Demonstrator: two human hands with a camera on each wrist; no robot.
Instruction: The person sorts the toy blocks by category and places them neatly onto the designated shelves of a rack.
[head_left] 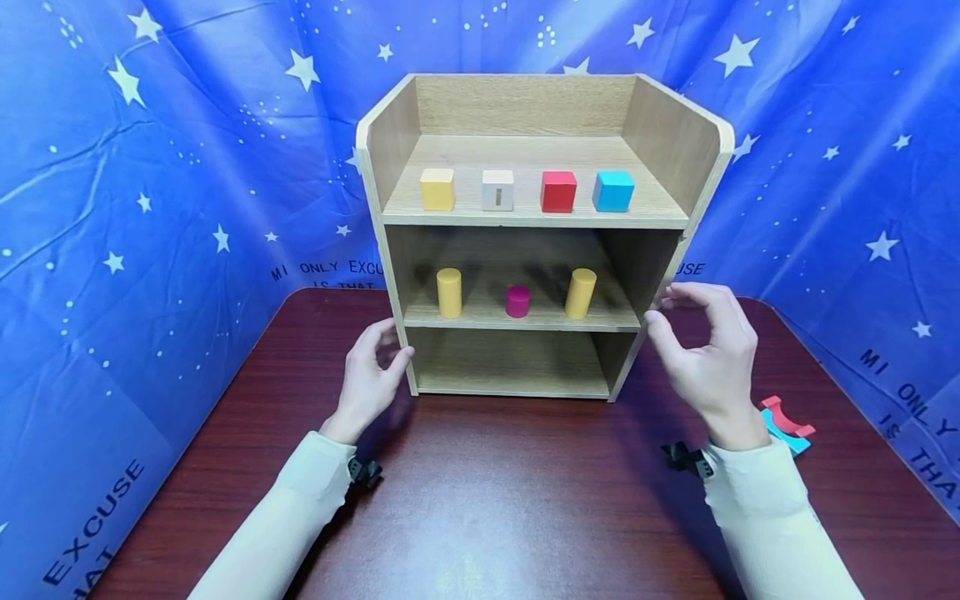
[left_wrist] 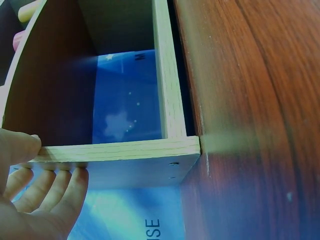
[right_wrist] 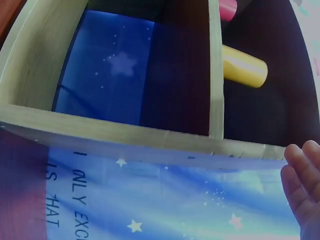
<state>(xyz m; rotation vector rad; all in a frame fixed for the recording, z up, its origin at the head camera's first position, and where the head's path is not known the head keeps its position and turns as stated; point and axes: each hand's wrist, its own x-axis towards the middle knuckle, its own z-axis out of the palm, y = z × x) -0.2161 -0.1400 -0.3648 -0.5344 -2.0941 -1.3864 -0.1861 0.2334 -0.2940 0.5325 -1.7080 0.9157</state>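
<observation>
Wooden shelf (head_left: 510,362) stands near the middle of the tabletop's (head_left: 480,508) back edge, 4 blocks (head_left: 438,190) on top and 3 cylinders (head_left: 517,302) below. The left hand (head_left: 367,379) pinches its left side; the right hand (head_left: 712,358), loose-fingered, is at its right side.

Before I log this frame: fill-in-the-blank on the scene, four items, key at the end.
1. On the top tier of the shelf unit, the cube between the yellow cube and the red cube is ____ in colour.
2. The two taller cylinders on the middle tier are ____ in colour.
3. The top tier carries ____ cubes in total.
4. The hand nearer the blue cube is the person's ____ one.

Missing words: white; yellow; four; right.
</observation>
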